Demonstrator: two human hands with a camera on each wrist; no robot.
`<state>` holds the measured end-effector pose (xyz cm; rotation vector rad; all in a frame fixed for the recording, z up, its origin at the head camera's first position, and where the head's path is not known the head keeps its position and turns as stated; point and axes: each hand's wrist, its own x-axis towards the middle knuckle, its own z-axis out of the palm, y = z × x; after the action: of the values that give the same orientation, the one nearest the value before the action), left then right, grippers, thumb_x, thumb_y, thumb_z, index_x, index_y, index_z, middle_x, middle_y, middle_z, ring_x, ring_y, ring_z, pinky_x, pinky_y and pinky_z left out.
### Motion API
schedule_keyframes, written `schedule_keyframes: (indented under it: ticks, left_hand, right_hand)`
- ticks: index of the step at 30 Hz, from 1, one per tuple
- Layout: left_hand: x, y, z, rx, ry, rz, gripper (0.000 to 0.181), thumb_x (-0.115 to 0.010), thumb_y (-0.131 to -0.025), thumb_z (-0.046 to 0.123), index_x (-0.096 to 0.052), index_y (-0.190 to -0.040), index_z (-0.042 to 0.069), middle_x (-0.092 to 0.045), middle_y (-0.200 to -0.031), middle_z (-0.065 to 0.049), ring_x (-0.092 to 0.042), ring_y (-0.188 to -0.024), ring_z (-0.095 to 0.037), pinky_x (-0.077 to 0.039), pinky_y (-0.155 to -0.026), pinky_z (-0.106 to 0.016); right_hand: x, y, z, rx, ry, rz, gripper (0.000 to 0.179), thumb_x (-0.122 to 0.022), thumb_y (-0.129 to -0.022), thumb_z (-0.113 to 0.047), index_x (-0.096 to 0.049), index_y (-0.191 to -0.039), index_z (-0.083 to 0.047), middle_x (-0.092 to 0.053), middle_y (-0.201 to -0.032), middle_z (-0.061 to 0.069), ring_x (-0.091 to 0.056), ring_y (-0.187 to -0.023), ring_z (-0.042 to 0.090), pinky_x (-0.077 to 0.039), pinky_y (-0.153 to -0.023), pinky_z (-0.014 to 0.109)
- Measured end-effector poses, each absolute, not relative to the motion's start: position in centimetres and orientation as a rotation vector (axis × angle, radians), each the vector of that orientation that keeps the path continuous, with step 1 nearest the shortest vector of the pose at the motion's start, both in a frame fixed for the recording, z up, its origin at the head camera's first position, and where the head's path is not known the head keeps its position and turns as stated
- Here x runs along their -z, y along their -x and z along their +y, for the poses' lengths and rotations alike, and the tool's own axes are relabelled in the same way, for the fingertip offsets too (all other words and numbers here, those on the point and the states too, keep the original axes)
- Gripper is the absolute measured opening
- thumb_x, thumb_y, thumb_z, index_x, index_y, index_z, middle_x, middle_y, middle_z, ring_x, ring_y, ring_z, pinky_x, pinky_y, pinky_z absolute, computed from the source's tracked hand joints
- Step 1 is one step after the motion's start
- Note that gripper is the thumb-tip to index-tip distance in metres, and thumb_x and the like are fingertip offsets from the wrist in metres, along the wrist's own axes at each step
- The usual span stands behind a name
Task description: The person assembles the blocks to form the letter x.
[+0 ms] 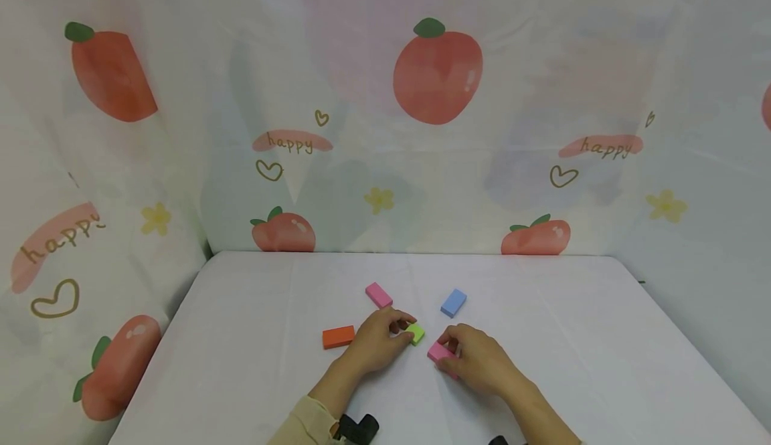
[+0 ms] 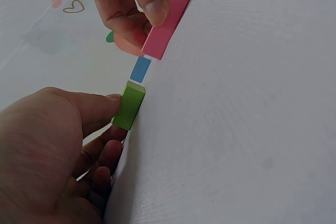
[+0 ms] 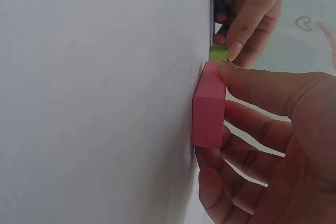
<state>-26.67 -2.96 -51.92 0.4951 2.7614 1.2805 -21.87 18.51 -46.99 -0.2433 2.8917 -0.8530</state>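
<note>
Between thumb and fingers, my left hand (image 1: pixel 379 339) pinches a lime green block (image 1: pixel 416 333) low over the white table; the left wrist view shows the green block (image 2: pixel 129 106) at the thumb tip. My right hand (image 1: pixel 478 359) grips a pink block (image 1: pixel 442 352) by its sides, just right of the green one. In the right wrist view the pink block (image 3: pixel 209 114) lies along the tabletop, with the green block (image 3: pixel 218 53) beyond its far end. Part of the pink block is hidden by the right fingers.
Around the hands on the white table (image 1: pixel 241 378) lie an orange block (image 1: pixel 338 336) to the left, another pink block (image 1: pixel 379 294) behind the left hand, and a blue block (image 1: pixel 454 303) behind the right. A fruit-printed curtain (image 1: pixel 361 63) stands behind the table.
</note>
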Motion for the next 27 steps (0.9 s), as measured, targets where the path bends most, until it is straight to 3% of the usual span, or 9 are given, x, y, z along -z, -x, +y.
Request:
schedule_keyframes:
  ticks: [27]
  left_hand:
    - [51.61, 26.54, -3.07, -1.28, -0.504, 2.752, 0.024, -0.073, -0.097, 0.028, -0.074, -0.121, 0.028, -0.066, -0.105, 0.012, -0.055, -0.097, -0.006, -0.049, -0.083, -0.026]
  right_hand:
    - [46.94, 22.06, 18.05, 0.866, 0.231, 2.885, 0.022, -0.086, -0.083, -0.02, -0.073, -0.101, -0.021, -0.059, -0.082, -0.009, -0.052, -0.072, 0.01, -0.041, -0.066, 0.028]
